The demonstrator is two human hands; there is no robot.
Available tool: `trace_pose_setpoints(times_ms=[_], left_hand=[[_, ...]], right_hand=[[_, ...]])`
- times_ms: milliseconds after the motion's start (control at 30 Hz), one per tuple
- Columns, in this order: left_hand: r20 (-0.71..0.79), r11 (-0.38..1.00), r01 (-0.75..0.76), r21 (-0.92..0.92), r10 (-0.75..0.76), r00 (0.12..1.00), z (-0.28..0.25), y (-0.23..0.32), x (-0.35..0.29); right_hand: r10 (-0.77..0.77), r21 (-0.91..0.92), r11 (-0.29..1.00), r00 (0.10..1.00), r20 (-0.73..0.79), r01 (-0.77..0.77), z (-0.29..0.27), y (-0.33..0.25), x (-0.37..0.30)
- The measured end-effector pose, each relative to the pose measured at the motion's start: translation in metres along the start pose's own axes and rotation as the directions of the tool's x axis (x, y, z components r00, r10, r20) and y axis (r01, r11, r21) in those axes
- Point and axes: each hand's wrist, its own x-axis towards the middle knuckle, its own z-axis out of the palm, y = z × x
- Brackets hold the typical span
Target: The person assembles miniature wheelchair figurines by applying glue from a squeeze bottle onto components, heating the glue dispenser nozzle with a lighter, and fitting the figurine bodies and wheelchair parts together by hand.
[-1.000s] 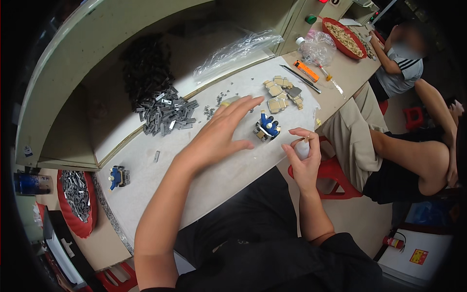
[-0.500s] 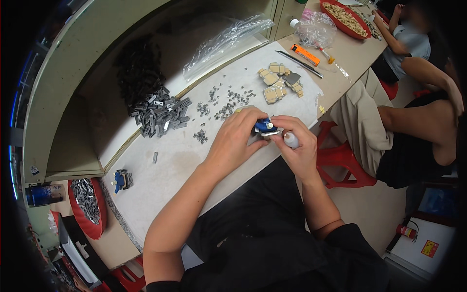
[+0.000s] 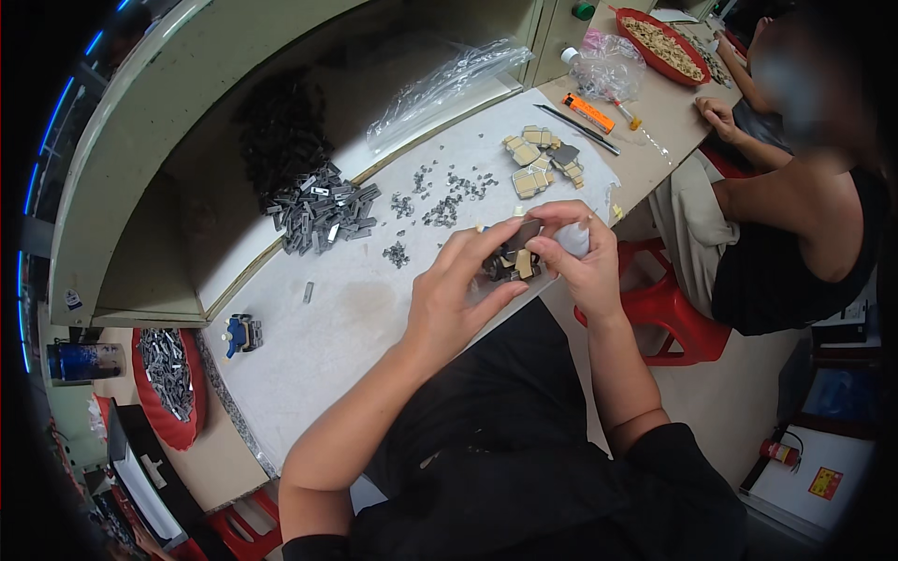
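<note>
the right hand point(image 3: 589, 271) keeps a pinching grip on a toy vehicle point(image 3: 523, 265), thumb pressed to it, with a translucent white bottle point(image 3: 573, 241) lodged in the same hand. the left hand point(image 3: 447, 297) cups the vehicle's left side; whether its grip closes firmly cannot be told. the vehicle sits between both hands, over the near edge of the white-topped bench point(image 3: 360, 341).

change noted: half a second ago its blue figure faced up; now tan and dark parts show. in my judgement it has been turned, bringing another side up for work.

on the bench, well left, stands a second blue-figured toy vehicle point(image 3: 243, 335); a single grey piece point(image 3: 309, 292) lies beyond it. small grey fragments point(image 3: 454, 201) are scattered ahead of the hands, with tan blocky parts point(image 3: 530, 179) to the right. farther off: a heap of grey pieces point(image 3: 323, 213), a black pen-like tool point(image 3: 580, 129) and a red tray point(image 3: 625, 30) of tan pieces.
</note>
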Motion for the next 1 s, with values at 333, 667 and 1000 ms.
trace_pose_setpoints(times_ms=[333, 667, 1000], left_hand=[[-0.283, 0.978, 0.111, 0.174, -0.059, 0.957, -0.032, 0.003, -0.050], [-0.363, 0.974, 0.036, 0.222, 0.048, 0.930, -0.042, -0.018, -0.067], [-0.528, 0.978, -0.027, -0.206, -0.088, 0.845, -0.041, -0.019, -0.078]], right_hand=[[0.146, 0.415, 0.868, 0.939, 0.313, -0.273, 0.068, 0.003, 0.002], [0.161, 0.374, 0.874, 0.910, 0.383, -0.312, 0.099, 0.018, -0.005], [0.012, 0.348, 0.926, 0.932, 0.363, -0.148, 0.070, 0.012, -0.012]])
